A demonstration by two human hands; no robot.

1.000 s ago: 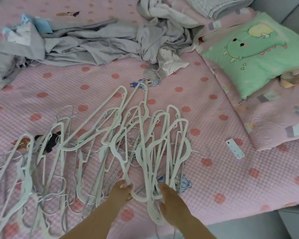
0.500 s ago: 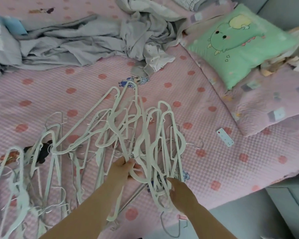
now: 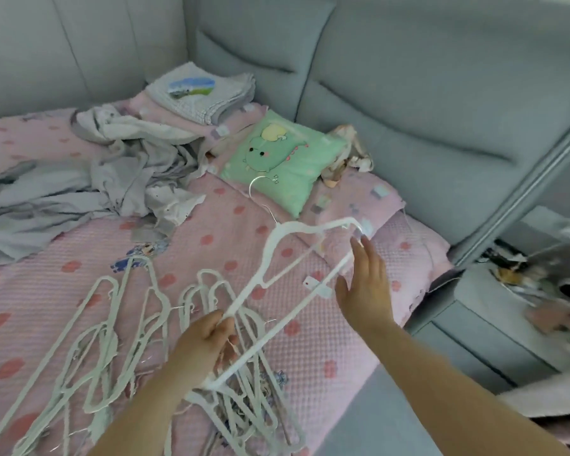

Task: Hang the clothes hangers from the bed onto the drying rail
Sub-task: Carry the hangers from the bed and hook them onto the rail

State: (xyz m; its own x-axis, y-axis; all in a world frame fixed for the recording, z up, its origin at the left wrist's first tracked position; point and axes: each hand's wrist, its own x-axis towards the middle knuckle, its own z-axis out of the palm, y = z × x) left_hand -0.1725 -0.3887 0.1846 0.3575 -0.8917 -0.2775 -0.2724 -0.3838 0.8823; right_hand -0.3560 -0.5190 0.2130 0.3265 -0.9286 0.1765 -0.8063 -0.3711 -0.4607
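Note:
A pile of several white clothes hangers (image 3: 119, 340) lies spread over the pink bed cover (image 3: 329, 350) at the lower left. One white hanger (image 3: 277, 258) is lifted above the bed, tilted, its metal hook pointing up toward the green pillow. My left hand (image 3: 208, 343) grips the lower end of this hanger, with more hangers bunched under it. My right hand (image 3: 364, 287) has straight fingers and touches the hanger's bottom bar near its far end. No drying rail is in view.
A green dinosaur pillow (image 3: 277, 156) and a heap of grey clothes (image 3: 119, 179) lie at the head of the bed. Folded towels (image 3: 201, 92) sit by the grey padded headboard (image 3: 408, 93). A white remote (image 3: 316, 286) lies on the cover. A cluttered bedside cabinet (image 3: 524, 317) stands at right.
My left hand has lifted one hanger out of the pile. My right hand let go of the bunch and moved up to the hanger's bar. The view tilted up toward the headboard.

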